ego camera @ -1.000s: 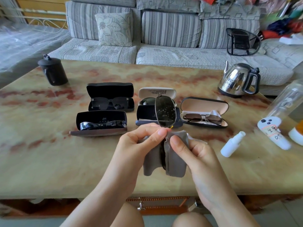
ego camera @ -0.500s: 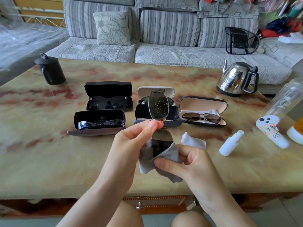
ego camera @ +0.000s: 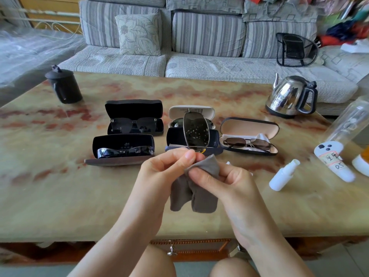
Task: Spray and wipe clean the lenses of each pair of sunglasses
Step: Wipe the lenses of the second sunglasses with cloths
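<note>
nearest the camera, above the front edge of the table (ego camera: 60, 196), both hands are busy on one pair. the left hand (ego camera: 167, 166) pinches the held sunglasses (ego camera: 195, 132) low on the frame between thumb and forefinger, so that one lens stands upright over the knuckles, speckled with pale droplets. the right hand (ego camera: 225, 180) is curled round a grey cloth (ego camera: 201, 196), thumb pressing a fold of it just beside the left fingertips; the pair's other lens is hidden, most likely inside that fold. this looks like the wiping step, with the wet upper lens not yet rubbed dry. the next move probably calls for turning the frame in the left pinch and sliding the cloth up over the spotted lens, both faces, lightly enough not to bend the thin metal rim. to the right the white spray bottle (ego camera: 283, 174) lies on its side, apart from both hands. further back stand open cases: a dark wraparound pair (ego camera: 123, 151), a black square pair (ego camera: 133, 125), a brown-lensed pair (ego camera: 247, 141), a dark blue case (ego camera: 214, 136) that seems empty, and behind it a white case (ego camera: 175, 112) holding another pair. whether those are cleaned cannot be told. beyond them are a steel kettle (ego camera: 289, 96), a black lidded cup (ego camera: 64, 86) and a striped sofa (ego camera: 199, 64).
</note>
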Demonstrator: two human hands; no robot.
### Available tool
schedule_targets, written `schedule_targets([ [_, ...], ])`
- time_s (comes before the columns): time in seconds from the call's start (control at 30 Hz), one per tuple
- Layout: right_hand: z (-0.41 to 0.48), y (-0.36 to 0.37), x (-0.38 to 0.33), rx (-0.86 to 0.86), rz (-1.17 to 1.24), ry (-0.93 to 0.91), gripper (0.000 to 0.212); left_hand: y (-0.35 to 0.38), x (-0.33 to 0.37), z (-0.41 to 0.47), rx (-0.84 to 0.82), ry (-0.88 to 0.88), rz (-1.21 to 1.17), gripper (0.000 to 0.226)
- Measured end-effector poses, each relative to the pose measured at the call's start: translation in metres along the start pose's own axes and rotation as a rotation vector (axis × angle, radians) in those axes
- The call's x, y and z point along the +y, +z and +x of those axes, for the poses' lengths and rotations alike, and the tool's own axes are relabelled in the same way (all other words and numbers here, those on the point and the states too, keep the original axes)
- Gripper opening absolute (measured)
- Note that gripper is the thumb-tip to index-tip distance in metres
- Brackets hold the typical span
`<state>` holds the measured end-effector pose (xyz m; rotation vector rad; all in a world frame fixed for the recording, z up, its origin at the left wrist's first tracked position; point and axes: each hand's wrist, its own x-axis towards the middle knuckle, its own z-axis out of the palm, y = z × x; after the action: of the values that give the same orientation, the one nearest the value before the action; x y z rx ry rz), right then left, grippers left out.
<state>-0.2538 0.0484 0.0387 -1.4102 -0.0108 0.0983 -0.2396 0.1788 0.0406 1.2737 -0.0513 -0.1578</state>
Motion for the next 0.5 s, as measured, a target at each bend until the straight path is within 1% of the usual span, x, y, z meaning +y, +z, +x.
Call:
schedule_targets([
  [0.03,-0.001,-0.001,0.001,-0.02,-0.033,0.011,0.027,-0.001,0.0,0.0,0.011,-0.002,-0.005,0.029],
  [0.13,-0.006,-0.005,0.005,-0.086,-0.095,0.062,0.006,-0.003,0.001,0.003,0.065,0.002,0.001,0.024],
  [0.2,-0.009,-0.01,0.009,-0.11,-0.154,0.057,0.012,-0.006,0.001,0.003,0.083,0.005,0.01,0.02],
  [0.3,-0.01,-0.014,0.009,-0.123,-0.172,0.061,0.02,-0.008,-0.002,0.004,0.058,0.012,0.063,0.019],
  [0.4,-0.007,-0.012,0.006,-0.088,-0.139,0.028,0.019,-0.004,-0.005,0.004,0.019,-0.001,0.089,0.019],
  [0.43,-0.006,-0.012,0.004,-0.072,-0.121,0.0,0.02,-0.003,-0.005,0.003,0.002,-0.009,0.08,0.021],
  [0.5,-0.001,-0.011,0.001,-0.039,-0.102,-0.065,0.019,-0.002,-0.006,0.003,-0.022,-0.004,0.086,0.032],
])
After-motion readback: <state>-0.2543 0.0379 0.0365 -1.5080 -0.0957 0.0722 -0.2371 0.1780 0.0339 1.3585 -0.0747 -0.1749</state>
